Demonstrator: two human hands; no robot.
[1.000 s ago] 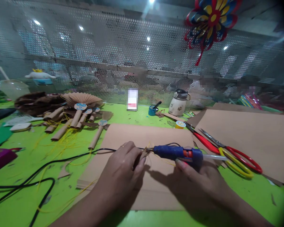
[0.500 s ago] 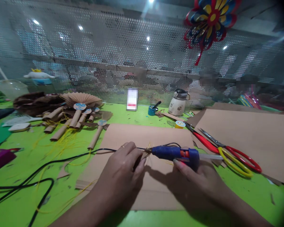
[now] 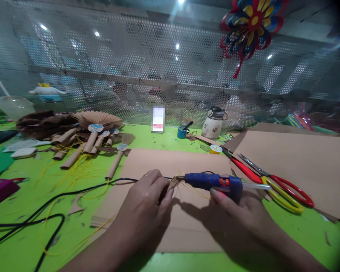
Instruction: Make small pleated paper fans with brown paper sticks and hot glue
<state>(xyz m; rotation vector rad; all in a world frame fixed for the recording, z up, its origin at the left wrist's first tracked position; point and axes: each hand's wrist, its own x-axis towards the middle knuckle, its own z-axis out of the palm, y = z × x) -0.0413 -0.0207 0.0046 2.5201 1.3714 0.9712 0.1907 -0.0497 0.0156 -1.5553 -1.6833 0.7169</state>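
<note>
No text can be read: the round blue stickers [image 3: 95,128] on the paper fans [image 3: 107,117] and the smartphone screen [image 3: 158,116] by the tabletop's [image 3: 138,135] far edge are illegible.

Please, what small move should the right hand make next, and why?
Probably the right hand should ease the hot-glue gun slightly back, because its nozzle sits very near the folded brown paper that the left hand pinches, close to those fingertips.
</note>
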